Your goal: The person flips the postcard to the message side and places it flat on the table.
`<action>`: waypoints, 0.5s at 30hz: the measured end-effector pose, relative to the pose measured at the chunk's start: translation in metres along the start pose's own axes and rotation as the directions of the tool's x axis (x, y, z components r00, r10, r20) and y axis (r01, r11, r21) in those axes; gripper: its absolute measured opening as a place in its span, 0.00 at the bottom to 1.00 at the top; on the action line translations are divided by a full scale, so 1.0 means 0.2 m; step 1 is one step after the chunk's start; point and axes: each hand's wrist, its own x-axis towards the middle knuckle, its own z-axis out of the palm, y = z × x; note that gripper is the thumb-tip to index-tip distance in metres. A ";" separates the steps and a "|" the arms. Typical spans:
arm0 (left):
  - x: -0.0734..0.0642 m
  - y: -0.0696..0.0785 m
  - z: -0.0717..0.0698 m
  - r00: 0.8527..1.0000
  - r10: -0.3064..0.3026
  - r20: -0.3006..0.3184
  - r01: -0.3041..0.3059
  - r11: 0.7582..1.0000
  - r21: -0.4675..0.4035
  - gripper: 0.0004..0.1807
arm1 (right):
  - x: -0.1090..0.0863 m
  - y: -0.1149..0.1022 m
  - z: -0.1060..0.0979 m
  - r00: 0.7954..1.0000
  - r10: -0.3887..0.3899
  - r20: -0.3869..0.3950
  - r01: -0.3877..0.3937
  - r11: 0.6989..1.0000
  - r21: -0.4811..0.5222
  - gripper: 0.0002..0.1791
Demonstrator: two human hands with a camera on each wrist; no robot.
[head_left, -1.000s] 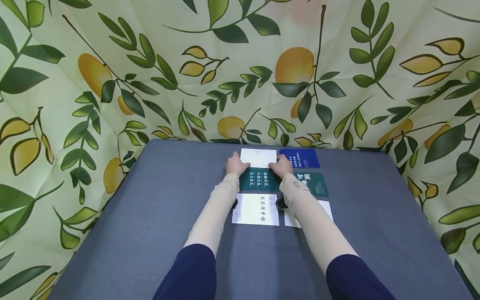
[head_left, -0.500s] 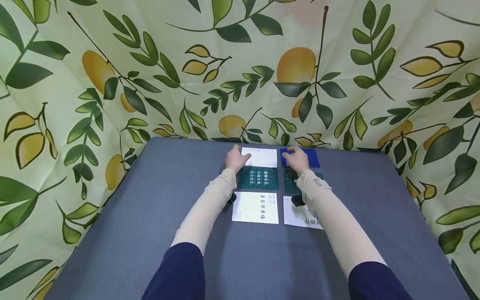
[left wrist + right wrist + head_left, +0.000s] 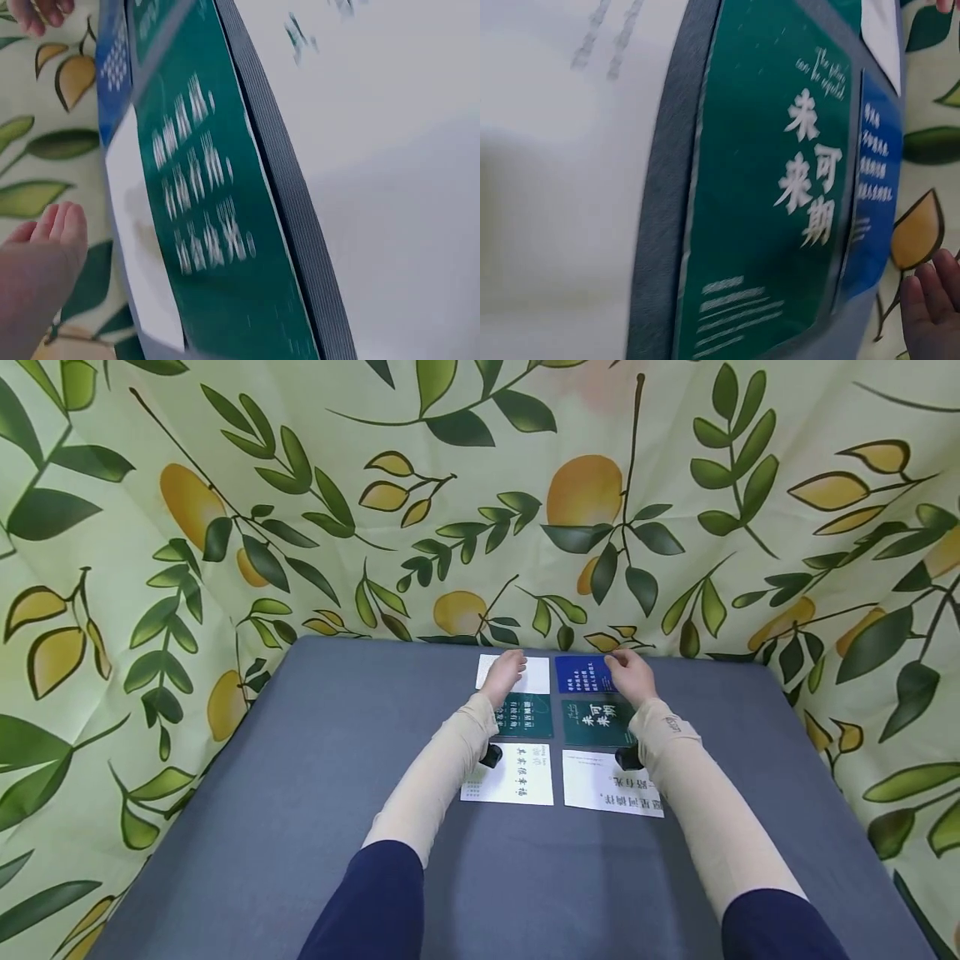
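Observation:
Postcard-like cards lie flat in three rows of two. My left hand [image 3: 504, 677] is over the left side of the far white card [image 3: 536, 675], its fingers extended and holding nothing in the left wrist view. At the right end of the blue card [image 3: 579, 675] is my right hand [image 3: 633, 678], fingers fairly straight; whether it touches the card is unclear. Nearer lie a green card [image 3: 534, 717] on the left and another green card [image 3: 765, 172] on the right. In the near row are a white card with a vertical line of writing [image 3: 510, 777] and a white card with larger writing [image 3: 600, 781].
The cards lie on a grey-cloth table [image 3: 300, 793]. Its far edge meets a hanging curtain [image 3: 480, 552] printed with leaves and fruit. A small black device [image 3: 628, 758] is at the right wrist, and another black device [image 3: 491, 755] at the left.
My right hand has moved right, off the far white card and across the blue card to its right end. My left hand has shifted right over the white card. The cards stay about where they were.

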 end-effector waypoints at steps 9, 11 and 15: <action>0.27 -0.21 0.24 0.970 -0.101 0.222 0.174 0.924 -0.341 0.40 | -0.01 0.09 -0.03 0.994 0.103 0.024 -0.105 0.992 0.077 0.37; 0.12 -0.08 0.26 0.965 -0.120 0.232 0.194 0.924 -0.330 0.40 | -0.01 0.10 -0.03 0.992 0.119 0.046 -0.123 0.988 0.096 0.40; -0.11 0.12 0.26 0.955 -0.164 0.249 0.242 0.913 -0.329 0.37 | -0.02 0.13 -0.03 0.990 0.128 0.058 -0.135 0.983 0.125 0.43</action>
